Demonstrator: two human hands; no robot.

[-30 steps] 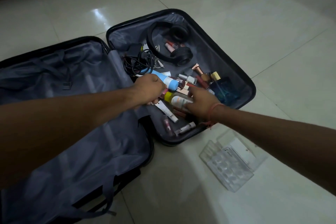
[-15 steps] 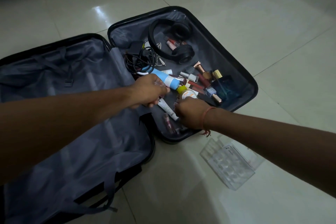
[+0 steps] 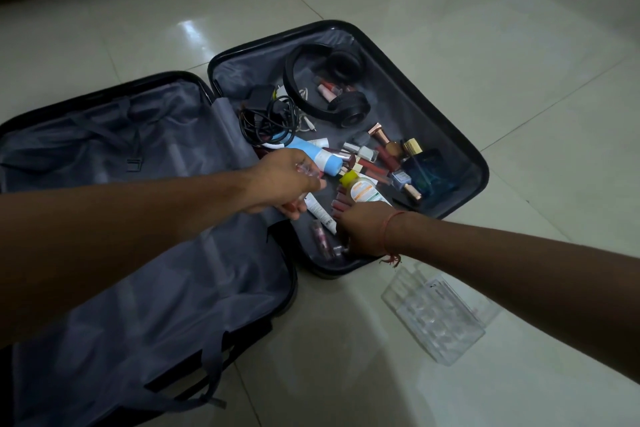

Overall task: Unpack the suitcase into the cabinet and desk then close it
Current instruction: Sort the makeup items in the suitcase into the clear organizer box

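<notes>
Glossy tubes (image 3: 320, 236) crowded under right hand (image 3: 363, 230), grip unclear; left hand (image 3: 284, 184) curled round small items, likely to spill if overfilled.

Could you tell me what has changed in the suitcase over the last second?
The right hand drew back from the yellow-capped bottle to the near corner, among small tubes; its grip there is hidden. The bottle now lies uncovered. The left hand lifted slightly off the blue bottle, holding small cosmetics, one clear. The headphones, cables and clear organizer on the floor stayed put.
</notes>
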